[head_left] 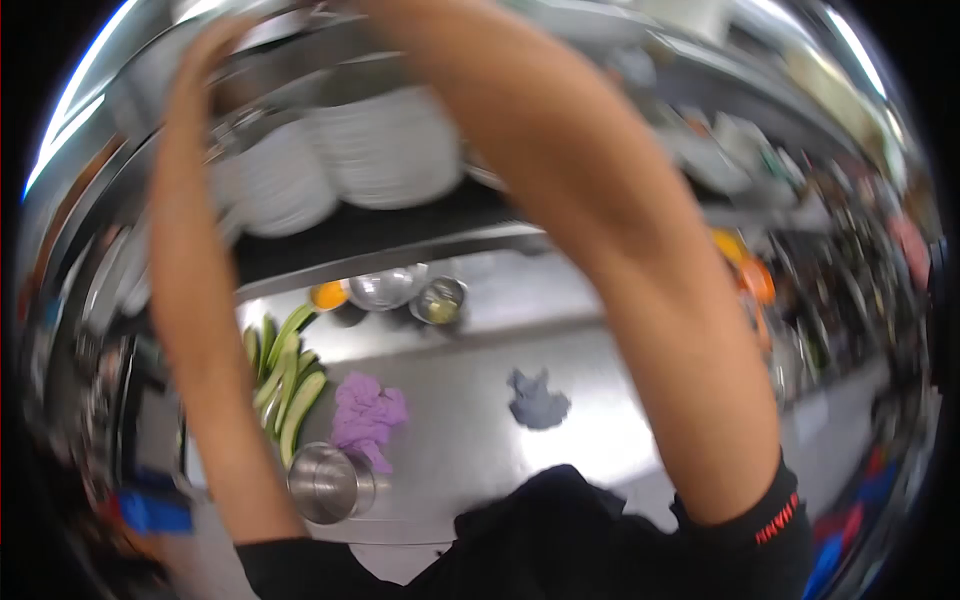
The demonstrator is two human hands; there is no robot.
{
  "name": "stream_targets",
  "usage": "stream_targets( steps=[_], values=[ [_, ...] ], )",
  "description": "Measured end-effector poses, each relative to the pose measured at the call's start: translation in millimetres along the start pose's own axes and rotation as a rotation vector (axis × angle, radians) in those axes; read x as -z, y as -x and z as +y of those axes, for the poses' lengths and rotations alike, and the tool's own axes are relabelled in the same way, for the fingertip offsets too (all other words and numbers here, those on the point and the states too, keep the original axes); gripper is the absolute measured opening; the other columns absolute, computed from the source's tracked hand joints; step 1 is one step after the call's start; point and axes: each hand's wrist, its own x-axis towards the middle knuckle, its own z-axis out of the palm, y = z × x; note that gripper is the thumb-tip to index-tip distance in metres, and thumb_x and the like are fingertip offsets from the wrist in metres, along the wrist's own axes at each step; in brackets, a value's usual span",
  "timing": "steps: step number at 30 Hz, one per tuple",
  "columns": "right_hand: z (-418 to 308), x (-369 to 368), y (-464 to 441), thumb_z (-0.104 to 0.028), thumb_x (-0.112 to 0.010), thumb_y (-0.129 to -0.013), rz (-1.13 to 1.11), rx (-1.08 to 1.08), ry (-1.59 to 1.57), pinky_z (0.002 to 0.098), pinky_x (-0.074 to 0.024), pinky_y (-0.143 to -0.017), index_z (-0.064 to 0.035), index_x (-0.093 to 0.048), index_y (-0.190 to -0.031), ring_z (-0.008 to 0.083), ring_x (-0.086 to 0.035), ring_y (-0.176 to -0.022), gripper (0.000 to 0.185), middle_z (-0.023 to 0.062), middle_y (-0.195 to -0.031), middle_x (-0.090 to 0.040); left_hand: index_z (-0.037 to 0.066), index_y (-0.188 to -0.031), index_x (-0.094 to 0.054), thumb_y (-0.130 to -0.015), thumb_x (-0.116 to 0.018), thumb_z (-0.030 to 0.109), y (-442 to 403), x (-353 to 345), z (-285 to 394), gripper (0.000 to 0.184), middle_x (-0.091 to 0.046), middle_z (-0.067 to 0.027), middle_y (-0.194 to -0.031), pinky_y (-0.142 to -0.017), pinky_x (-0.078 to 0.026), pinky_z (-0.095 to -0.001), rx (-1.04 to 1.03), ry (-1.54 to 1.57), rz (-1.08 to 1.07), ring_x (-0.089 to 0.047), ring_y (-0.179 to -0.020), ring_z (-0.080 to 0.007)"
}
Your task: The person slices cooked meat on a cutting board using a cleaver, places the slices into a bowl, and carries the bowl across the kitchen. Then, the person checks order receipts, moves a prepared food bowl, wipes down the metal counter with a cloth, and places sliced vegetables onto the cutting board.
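Note:
Both my arms reach up toward the top of the view, above a shelf with stacks of white plates (385, 150). My left hand (225, 40) is at the upper left edge, beside a pale rounded item, blurred; its grip cannot be made out. My right hand lies past the top edge, out of sight. Below, on the steel counter (450, 390), lie a purple cloth (365, 418), a grey cloth (537, 399) and several long green vegetables, some with pale cut faces (300, 410).
A metal pot (325, 484) stands near the counter's front edge. At the back are a glass bowl (385, 287), a small metal bowl (439, 300) and an orange-filled container (328, 294). The shelf edge (400, 248) spans above them. Orange containers (757, 280) are at right.

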Motion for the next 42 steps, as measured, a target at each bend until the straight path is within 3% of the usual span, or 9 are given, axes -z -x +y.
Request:
stream_targets(
  steps=[4,7,10,16,21,26,29,37,42],
  values=[
    [-82.0,51.6,103.1,-0.047,-0.064,-0.080,0.188,-0.082,-0.099,0.0435,-0.0443,-0.081,-0.0166,-0.074,-0.106,0.0197,-0.063,-0.103,0.041,0.0039,-0.103,-0.070,0.014,-0.094,-0.053,-0.088,-0.055,0.032,-15.7,1.3,-12.1,0.018,-0.050,-0.0019,-0.074,-0.061,-0.043,-0.0389,-0.133,-0.272,0.018,-0.045,-0.062,-0.0155],
    [-111.9,43.6,278.6,-0.029,-0.065,-0.068,0.800,0.206,-0.103,0.0393,-0.0356,-0.044,-0.0163,-0.067,-0.067,0.0188,-0.062,-0.063,0.013,-0.0022,-0.066,-0.063,0.014,-0.091,-0.051,-0.090,-0.054,0.028,35.5,-11.7,43.0,0.014,-0.048,-0.0015,-0.070,-0.058,-0.041,-0.0353,-0.249,-0.440,0.241,-0.043,-0.059,-0.0142],
    [-93.7,55.4,455.4,-0.019,-0.069,-0.063,0.257,0.338,-0.627,0.0331,-0.0346,-0.048,-0.0135,-0.062,-0.058,0.0210,-0.054,-0.051,0.010,0.0017,-0.057,-0.057,0.013,-0.088,-0.049,-0.091,-0.053,0.023,113.1,-54.0,123.1,0.012,-0.045,-0.0012,-0.066,-0.054,-0.039,-0.0318,-0.482,-0.426,0.492,-0.040,-0.056,-0.0129],
    [-78.3,159.8,551.3,-0.019,-0.061,-0.074,-0.426,-0.261,-0.345,0.0279,-0.0344,-0.037,-0.0054,-0.065,-0.078,0.0119,-0.044,-0.041,0.015,0.0006,-0.060,-0.048,0.012,-0.082,-0.044,-0.093,-0.050,0.015,340.9,-217.8,191.0,0.013,-0.040,-0.0004,-0.059,-0.048,-0.035,-0.0247,-0.885,0.024,0.599,-0.036,-0.049,-0.0103],
    [-30.4,152.1,602.7,-0.016,-0.061,-0.069,0.029,-0.256,-0.386,0.0288,-0.0362,-0.040,-0.0074,-0.064,-0.071,0.0135,-0.044,-0.045,0.009,-0.0004,-0.060,-0.049,0.002,-0.098,-0.054,-0.089,-0.060,0.014,481.6,-430.6,138.0,0.017,-0.054,-0.0061,-0.081,-0.064,-0.040,-0.0268,-0.185,0.246,0.037,-0.049,-0.070,-0.0121],
    [17.8,121.6,654.2,-0.011,-0.062,-0.066,0.365,-0.303,-0.591,0.0281,-0.0417,-0.043,-0.0089,-0.061,-0.063,0.0161,-0.053,-0.053,0.004,0.0009,-0.062,-0.055,0.005,-0.101,-0.058,-0.094,-0.059,0.026,465.2,-607.4,28.0,0.022,-0.057,-0.0036,-0.078,-0.046,-0.035,-0.0223,0.688,0.267,-0.274,-0.049,-0.053,-0.0080],
    [90.1,95.7,704.1,-0.012,-0.063,-0.068,-0.298,0.036,-0.817,0.0316,-0.0502,-0.048,-0.0056,-0.063,-0.070,0.0224,-0.064,-0.061,0.007,0.0078,-0.075,-0.064,0.007,-0.111,-0.052,-0.092,-0.060,0.037,454.6,-703.4,-82.9,0.036,-0.063,-0.0062,-0.090,-0.051,-0.043,-0.0263,0.913,0.258,-0.309,-0.061,-0.061,-0.0144],
    [188.0,96.2,1010.1,-0.009,-0.075,-0.080,-0.328,-1.520,-0.676,0.0245,-0.0394,-0.045,-0.0048,-0.068,-0.107,0.0060,-0.049,-0.049,0.028,0.0050,-0.071,-0.064,0.008,-0.130,-0.047,-0.087,-0.060,0.047,404.5,-827.0,-197.9,0.060,-0.050,-0.0128,-0.126,-0.078,-0.049,-0.0489,1.307,0.236,-0.003,-0.063,-0.095,-0.0320],
    [145.1,122.2,1118.9,-0.004,-0.069,-0.084,-0.223,-2.024,-0.699,0.0217,-0.0384,-0.042,0.0000,-0.066,-0.103,0.0064,-0.051,-0.050,0.020,0.0046,-0.072,-0.065,0.004,-0.120,-0.056,-0.087,-0.060,0.049,403.0,-842.5,-274.0,0.056,-0.056,-0.0136,-0.112,-0.067,-0.052,-0.0473,0.965,-0.084,-0.130,-0.063,-0.090,-0.0327]
  ],
)
